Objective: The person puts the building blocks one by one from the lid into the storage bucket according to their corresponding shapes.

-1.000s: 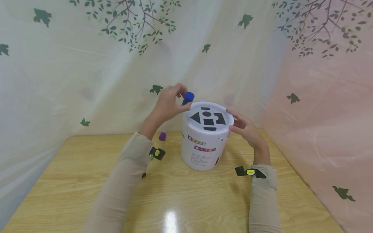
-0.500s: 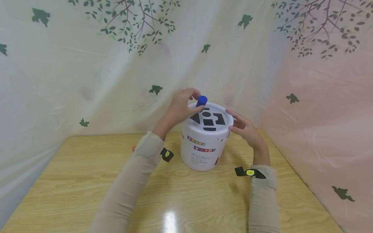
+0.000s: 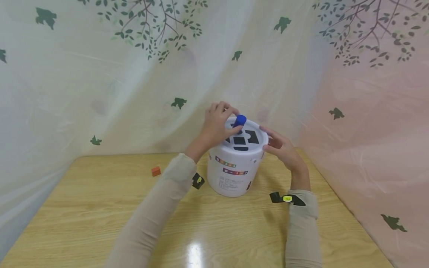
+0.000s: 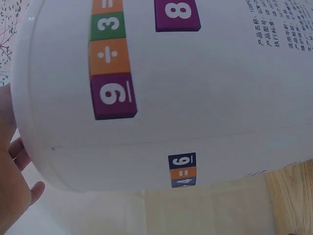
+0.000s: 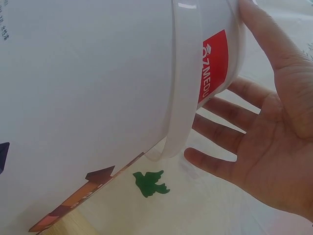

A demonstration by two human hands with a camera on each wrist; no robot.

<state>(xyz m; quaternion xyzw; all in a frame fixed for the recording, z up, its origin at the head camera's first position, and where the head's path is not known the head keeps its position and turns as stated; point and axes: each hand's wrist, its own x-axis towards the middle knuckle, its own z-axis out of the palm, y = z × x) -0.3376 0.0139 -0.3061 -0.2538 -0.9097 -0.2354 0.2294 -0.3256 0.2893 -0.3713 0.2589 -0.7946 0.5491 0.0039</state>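
A white bucket (image 3: 231,182) with printed number strips stands upright on the table, its lid cut with several dark shaped holes. My left hand (image 3: 216,124) pinches a blue cylinder (image 3: 240,121) between thumb and fingers, upright over the lid at the round hole. The cylinder's lower end is partly hidden by the thumb. On the lid's right rim, my right hand (image 3: 284,149) rests with spread, fairly straight fingers. The right wrist view shows those fingers (image 5: 220,132) along the upper side, beside the white carrying handle (image 5: 183,93) and a red label.
An orange-red cube (image 3: 155,171) lies on the wooden table (image 3: 100,208) to the left of the bucket. Behind and to the right hangs a pale curtain (image 3: 134,93) printed with leaves and birds. Both wrists wear black camera straps.
My left hand has carried the blue cylinder rightward from the bucket's left rim to the round hole. The orange-red cube has come into sight, and a purple block is now hidden. My right hand stays put.
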